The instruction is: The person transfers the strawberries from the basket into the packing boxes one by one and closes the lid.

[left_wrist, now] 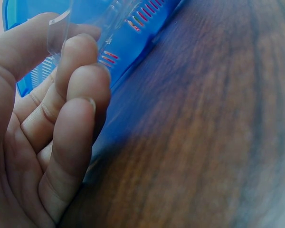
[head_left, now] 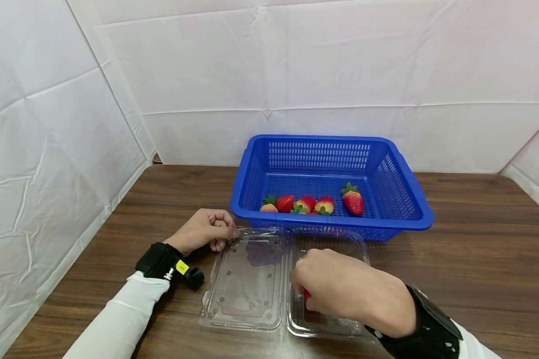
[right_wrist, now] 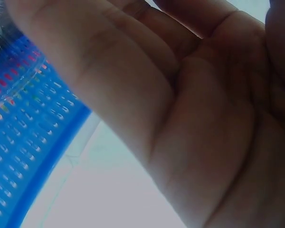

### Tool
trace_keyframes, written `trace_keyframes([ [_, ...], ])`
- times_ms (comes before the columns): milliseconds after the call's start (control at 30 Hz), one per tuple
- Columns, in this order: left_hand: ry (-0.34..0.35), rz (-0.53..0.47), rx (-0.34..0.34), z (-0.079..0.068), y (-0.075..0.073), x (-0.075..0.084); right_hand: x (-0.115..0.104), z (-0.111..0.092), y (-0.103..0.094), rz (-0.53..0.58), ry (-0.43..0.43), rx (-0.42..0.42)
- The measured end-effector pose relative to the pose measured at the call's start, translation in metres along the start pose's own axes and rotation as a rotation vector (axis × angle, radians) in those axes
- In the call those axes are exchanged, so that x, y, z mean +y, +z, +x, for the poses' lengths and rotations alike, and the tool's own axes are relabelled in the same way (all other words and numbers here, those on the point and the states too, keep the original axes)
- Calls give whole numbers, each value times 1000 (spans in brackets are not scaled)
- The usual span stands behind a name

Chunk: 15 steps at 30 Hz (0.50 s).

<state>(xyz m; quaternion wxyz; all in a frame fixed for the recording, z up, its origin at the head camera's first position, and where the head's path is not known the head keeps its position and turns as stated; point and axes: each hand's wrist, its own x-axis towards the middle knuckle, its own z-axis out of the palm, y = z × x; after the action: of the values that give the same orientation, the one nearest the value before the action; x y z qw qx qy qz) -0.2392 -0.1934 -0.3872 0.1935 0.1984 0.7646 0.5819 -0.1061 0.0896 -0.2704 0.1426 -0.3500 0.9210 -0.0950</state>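
Note:
A clear plastic clamshell box [head_left: 251, 289] lies opened flat on the table, its lid half on the left and the other half on the right. My left hand [head_left: 206, 230] pinches the lid's far left corner between thumb and index finger; the left wrist view shows the clear edge [left_wrist: 59, 35] between them. Over the right half, my right hand [head_left: 337, 281] holds a strawberry [head_left: 307, 295], of which only a small red part shows below the fingers. In the right wrist view the palm and fingers fill most of the frame and no strawberry can be made out in them.
Behind the box stands a blue plastic basket [head_left: 332, 224] with slotted walls. Several strawberries [head_left: 285, 203] lie along its near side, and one more strawberry [head_left: 353, 202] sits apart to the right. White sheeting [head_left: 269, 65] hangs behind the wooden table [head_left: 476, 239].

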Motion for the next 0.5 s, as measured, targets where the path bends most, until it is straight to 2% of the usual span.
trace_keyframes([
  [500, -7, 3, -6, 0, -1, -1, -3, 3, 7, -11, 9, -29],
])
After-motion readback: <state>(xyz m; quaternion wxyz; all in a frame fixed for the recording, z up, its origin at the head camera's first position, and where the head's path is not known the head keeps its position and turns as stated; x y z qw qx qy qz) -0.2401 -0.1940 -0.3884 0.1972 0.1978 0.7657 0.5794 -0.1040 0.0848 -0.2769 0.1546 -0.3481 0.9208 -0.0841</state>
